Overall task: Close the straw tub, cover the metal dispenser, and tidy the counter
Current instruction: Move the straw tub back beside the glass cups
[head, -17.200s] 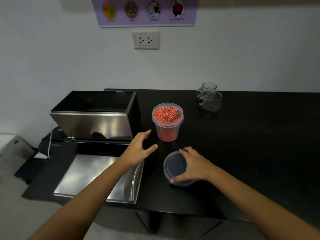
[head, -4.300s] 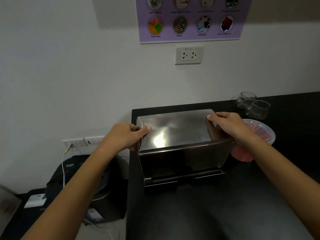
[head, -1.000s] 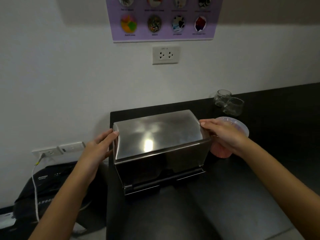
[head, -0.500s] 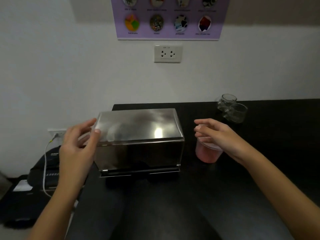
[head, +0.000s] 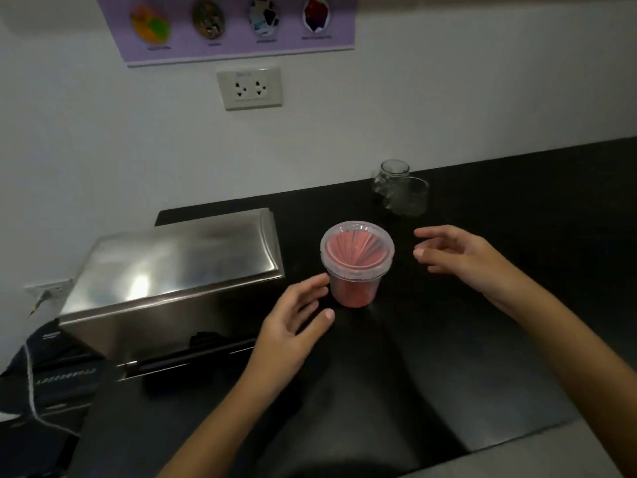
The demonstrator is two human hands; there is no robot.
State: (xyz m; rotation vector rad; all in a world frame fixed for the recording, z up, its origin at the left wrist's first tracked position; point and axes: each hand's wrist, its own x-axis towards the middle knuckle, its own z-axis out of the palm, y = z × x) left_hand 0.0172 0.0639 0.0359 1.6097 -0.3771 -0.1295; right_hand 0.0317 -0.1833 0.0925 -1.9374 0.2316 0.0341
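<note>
The clear plastic straw tub, full of red straws, stands on the black counter with its clear lid on top. The metal dispenser sits to its left at the counter's left end, its steel cover in place. My left hand is open just left of and in front of the tub, fingertips close to its side. My right hand hovers open to the right of the tub, a short gap away. Neither hand holds anything.
Two empty glass mugs stand by the wall behind the tub. A wall socket and a purple poster are above. A dark bag with a white cable lies left of the counter.
Both hands have left the dispenser's sides and moved right. They now flank the straw tub, left hand near its left side. The view has shifted right and down.
</note>
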